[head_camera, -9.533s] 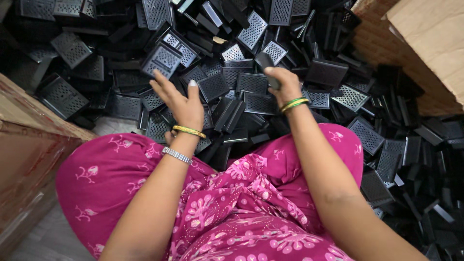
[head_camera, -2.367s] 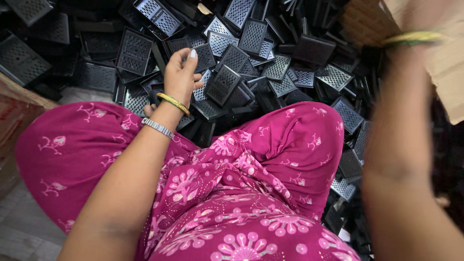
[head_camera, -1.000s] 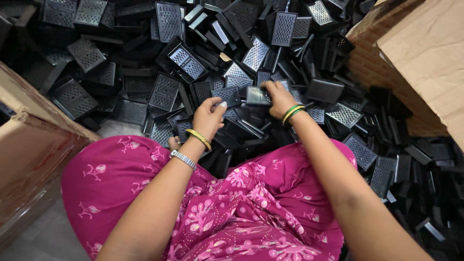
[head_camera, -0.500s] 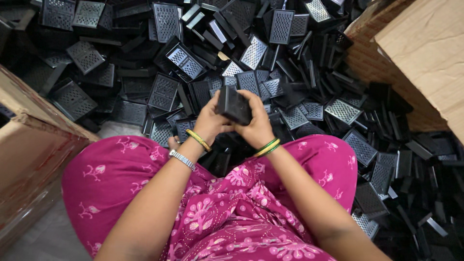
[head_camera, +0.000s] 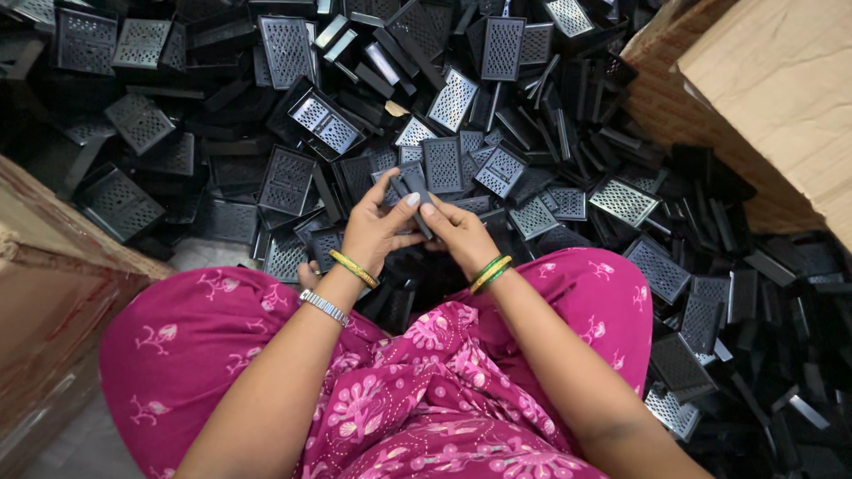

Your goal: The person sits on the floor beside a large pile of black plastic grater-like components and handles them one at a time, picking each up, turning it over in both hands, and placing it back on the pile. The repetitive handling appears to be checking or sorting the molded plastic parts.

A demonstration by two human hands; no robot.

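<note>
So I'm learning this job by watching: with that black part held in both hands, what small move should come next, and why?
Probably press the two black pieces fully together: the left hand and right hand both pinch them above the lap, apparently not yet seated, with the pile of black grille parts just ahead.

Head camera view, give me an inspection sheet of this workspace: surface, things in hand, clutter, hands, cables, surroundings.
Surface: floor, almost wholly hidden under parts; a small bare patch shows by the left knee.
Things in hand: one dark flat plastic piece, held above the lap between both hands.
Clutter: heap of black perforated grille parts spread across the whole top and right of the view.
Hands: left hand and right hand both closed on the piece, fingers touching it; bangles on both wrists.
Cables: nothing seen.
Surroundings: cardboard box at upper right, another box at left; pink patterned clothing over the knees.
</note>
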